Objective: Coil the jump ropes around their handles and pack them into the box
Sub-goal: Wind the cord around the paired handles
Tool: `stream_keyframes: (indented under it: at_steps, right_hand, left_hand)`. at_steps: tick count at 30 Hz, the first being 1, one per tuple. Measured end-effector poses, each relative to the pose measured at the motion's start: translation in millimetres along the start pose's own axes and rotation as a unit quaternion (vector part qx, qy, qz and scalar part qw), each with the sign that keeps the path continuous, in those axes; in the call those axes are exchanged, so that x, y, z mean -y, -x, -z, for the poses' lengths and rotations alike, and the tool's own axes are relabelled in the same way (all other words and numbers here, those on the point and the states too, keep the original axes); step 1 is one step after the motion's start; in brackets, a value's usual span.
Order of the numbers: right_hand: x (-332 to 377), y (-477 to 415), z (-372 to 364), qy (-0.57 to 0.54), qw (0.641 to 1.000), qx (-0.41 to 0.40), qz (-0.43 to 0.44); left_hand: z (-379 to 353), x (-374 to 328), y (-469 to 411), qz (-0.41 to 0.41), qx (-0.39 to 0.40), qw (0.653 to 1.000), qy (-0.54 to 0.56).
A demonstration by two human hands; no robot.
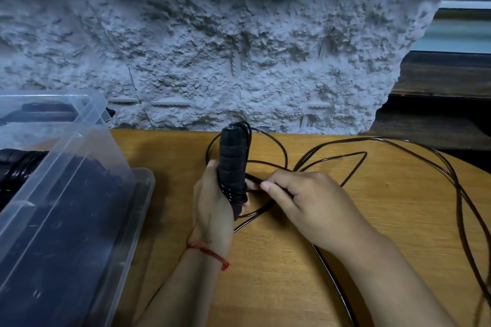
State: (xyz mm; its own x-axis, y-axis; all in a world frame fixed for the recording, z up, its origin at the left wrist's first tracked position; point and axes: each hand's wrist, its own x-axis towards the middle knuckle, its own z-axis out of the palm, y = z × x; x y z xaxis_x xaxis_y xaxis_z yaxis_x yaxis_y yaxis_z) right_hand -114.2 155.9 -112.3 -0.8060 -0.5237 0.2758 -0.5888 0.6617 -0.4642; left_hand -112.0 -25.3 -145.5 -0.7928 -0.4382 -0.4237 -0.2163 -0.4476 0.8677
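Jump-rope handle (231, 164): matte black w/ ribbed bands across the grip. Rope (376, 137): thin, glossy black, pale glints along the loops. Table (292, 273): warm tan wood w/ fine streaky grain. Box (87, 188): clear, colourless plastic w/ a faint bluish cast; contents inside read dark navy-black. Coiled bundle (18, 167) at far left: black w/ shiny highlights. Wall (239, 61): grey-white, rough pitted texture. Thread bracelet (210, 251): red. Shelf (438, 82) at rt: dark brown.
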Motion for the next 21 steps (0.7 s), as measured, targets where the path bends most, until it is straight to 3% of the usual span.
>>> stream_keyframes:
  at_steps: [3, 10, 15, 19, 21]
  right_hand:
    - [9.5, -2.1, 3.5, -0.035, 0.999, 0.011, -0.011]
    - [23.0, -2.2, 2.9, -0.012, 0.997, 0.07, -0.009]
    - [21.6, -1.6, 10.2, -0.014, 0.995, 0.099, -0.01]
    - [28.9, -1.4, 26.7, 0.007, 0.99, 0.139, -0.012]
    - [33.2, -1.3, 32.5, 0.03, 0.99, 0.139, -0.01]
  left_hand:
    - [-3.6, -4.3, 21.4, -0.105, -0.017, 0.99, -0.091]
    - [-2.4, -2.9, 33.4, -0.204, 0.001, 0.961, -0.187]
    - [-0.2, 0.8, 35.0, -0.256, -0.017, 0.949, -0.185]
    - [5.0, -0.3, 23.3, -0.256, -0.099, 0.949, -0.152]
    - [6.1, -0.2, 22.3, -0.3, -0.118, 0.929, -0.184]
